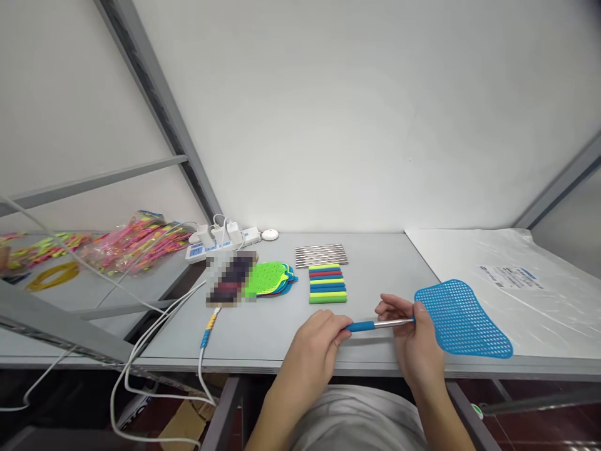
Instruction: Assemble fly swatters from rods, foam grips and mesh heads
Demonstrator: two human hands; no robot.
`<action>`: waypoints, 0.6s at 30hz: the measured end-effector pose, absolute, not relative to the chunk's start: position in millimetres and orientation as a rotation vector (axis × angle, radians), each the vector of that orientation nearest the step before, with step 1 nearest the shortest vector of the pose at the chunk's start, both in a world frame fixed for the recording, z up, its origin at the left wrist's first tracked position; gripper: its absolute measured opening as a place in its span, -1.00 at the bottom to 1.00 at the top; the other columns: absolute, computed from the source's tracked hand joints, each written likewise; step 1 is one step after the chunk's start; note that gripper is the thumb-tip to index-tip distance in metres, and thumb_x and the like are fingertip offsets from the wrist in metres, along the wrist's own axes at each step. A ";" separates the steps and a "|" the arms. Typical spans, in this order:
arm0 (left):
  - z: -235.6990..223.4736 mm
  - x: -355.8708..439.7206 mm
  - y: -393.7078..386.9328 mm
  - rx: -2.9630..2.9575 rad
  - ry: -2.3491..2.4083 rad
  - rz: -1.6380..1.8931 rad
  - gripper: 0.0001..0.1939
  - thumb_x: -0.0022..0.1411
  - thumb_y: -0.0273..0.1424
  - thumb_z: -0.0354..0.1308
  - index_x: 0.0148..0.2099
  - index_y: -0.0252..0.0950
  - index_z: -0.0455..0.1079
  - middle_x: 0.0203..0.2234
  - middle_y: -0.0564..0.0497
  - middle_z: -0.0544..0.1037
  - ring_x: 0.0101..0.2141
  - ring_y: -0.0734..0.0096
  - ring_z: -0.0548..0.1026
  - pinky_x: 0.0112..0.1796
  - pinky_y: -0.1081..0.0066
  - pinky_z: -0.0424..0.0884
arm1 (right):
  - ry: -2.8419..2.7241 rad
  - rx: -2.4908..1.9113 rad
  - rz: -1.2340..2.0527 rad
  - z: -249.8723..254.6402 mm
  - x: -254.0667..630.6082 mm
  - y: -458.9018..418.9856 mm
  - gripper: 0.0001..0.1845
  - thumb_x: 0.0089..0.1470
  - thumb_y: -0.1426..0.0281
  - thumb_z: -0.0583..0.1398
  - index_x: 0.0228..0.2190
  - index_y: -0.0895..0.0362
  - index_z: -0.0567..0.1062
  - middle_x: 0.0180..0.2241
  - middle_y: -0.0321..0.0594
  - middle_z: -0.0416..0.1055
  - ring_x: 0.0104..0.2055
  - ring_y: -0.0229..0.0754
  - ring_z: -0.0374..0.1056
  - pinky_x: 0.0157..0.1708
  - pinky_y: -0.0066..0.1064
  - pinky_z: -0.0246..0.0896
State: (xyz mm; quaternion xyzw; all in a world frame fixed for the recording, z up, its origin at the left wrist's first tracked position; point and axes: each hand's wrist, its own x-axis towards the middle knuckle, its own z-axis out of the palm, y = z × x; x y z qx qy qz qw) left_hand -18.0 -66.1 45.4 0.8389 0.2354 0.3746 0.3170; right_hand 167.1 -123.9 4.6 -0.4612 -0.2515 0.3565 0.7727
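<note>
"Where's the blue perforated plastic fly swatter (462,319)?"

"In 2 hands, nearer the person than the row of coloured cylindrical sleeves (327,285) and to its right."

"Held how?"

"The left hand (314,347), in front of the row, pinches the end of the blue cylindrical handle (362,326). The right hand (419,344), right of the row, has its thumb against the slim silver metal shaft (390,324) near the flap, fingers loosely curled."

"What lies around the row?"

"Just behind it, thin silver metal rods (322,255); left of it, stacked green, yellow and blue perforated plastic pieces (270,279)."
</note>
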 end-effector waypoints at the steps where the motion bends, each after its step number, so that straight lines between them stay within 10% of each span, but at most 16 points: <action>1: 44.6 -16.7 -66.3 2.253 0.609 1.013 -0.77 0.34 -0.45 0.04 -0.08 -0.18 0.49 -0.38 -0.06 0.51 -0.34 0.26 0.43 -0.32 0.37 0.32 | -0.545 -0.997 0.764 5.3 168.8 -123.8 -0.47 0.24 0.07 -0.03 -0.29 0.11 0.61 -0.38 -0.14 0.49 -0.33 -0.11 0.32 -0.30 -0.27 0.21; 12: 27.7 18.7 -85.7 2.005 0.665 0.719 -0.73 0.43 -0.37 -0.15 -0.06 -0.20 0.38 -0.41 -0.04 0.53 -0.47 0.27 0.44 -0.46 0.38 0.19 | -0.977 -1.196 0.809 5.7 125.9 -129.0 -0.63 0.27 0.12 0.02 0.00 0.01 0.36 -0.13 -0.15 0.44 -0.08 -0.09 0.36 -0.10 -0.28 0.26; 18: 36.7 25.4 -80.9 2.249 0.542 0.758 -0.77 0.38 -0.41 -0.04 -0.04 -0.20 0.42 -0.22 -0.08 0.56 -0.18 0.18 0.45 -0.15 0.26 0.29 | -0.887 -1.646 0.377 4.0 178.0 -126.9 -0.53 0.25 0.10 0.01 0.10 0.04 0.27 -0.52 -0.34 0.30 -0.52 -0.14 0.26 -0.43 -0.31 0.18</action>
